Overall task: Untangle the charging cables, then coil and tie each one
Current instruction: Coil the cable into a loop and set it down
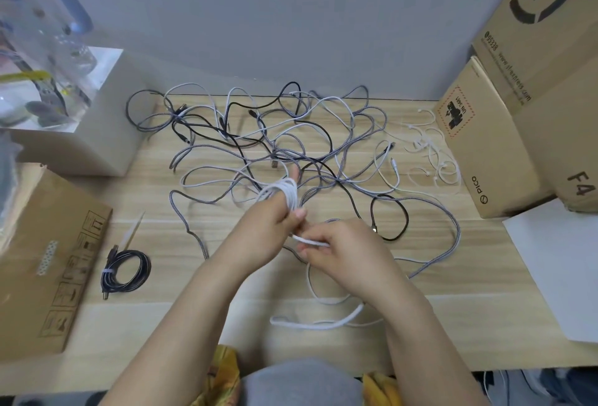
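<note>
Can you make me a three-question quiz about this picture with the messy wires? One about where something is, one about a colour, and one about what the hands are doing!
1. Where is the finished black coil?
A. left of the arms
B. on the big box
C. in a hand

2. What colour is the cable being wound?
A. black
B. white
C. red

3. The cable pile is
A. all tied
B. still tangled
C. packed in a box

Answers: 1 A, it lies on the table beside the flat box. 2 B, white loops wrap the left hand; the right hand feeds it. 3 B, the wires cross loosely.

Soft, even indoor light, faint shadows, wide-angle bowing at edges, slight blur throughout.
</note>
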